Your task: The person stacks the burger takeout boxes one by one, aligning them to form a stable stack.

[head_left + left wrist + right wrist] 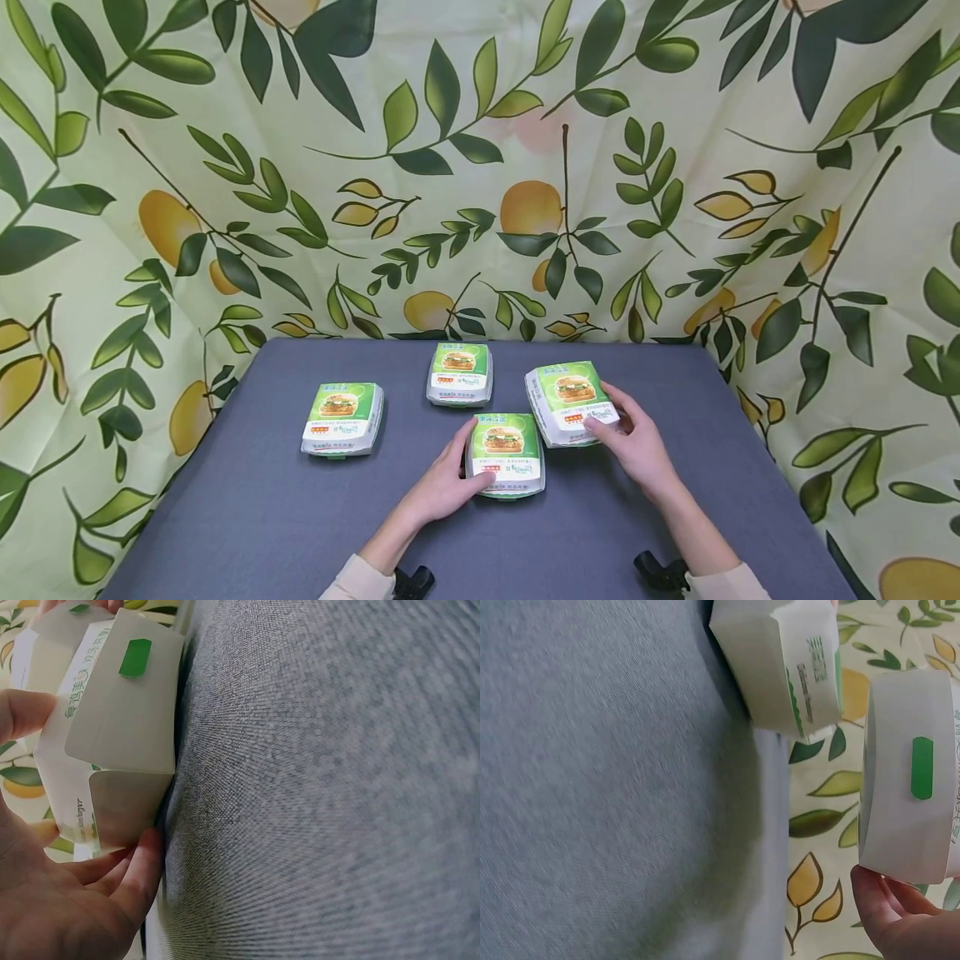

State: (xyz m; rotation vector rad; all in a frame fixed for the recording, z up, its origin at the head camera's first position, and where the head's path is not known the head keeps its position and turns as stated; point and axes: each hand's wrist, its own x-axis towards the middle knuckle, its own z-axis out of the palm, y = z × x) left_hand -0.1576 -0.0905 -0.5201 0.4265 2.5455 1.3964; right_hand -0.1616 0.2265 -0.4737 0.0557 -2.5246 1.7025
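My left hand (444, 487) grips the left side of a white and green hamburger box (507, 458), its thumb at the front corner and its fingers along the side. In the left wrist view that box (124, 712) sits on the cloth with its green tab facing out. My right hand (643, 448) holds a second hamburger box (570, 400) by its right side, thumb on the front corner of the lid. The right wrist view shows this box (907, 825) raised off the table and slightly tilted, fingers under its lower edge.
Another hamburger box (460, 375) lies at the back middle of the dark blue-grey table (247, 533), and one more box (343, 419) lies to the left. A leaf-and-fruit patterned curtain (465, 192) surrounds the table's back and sides.
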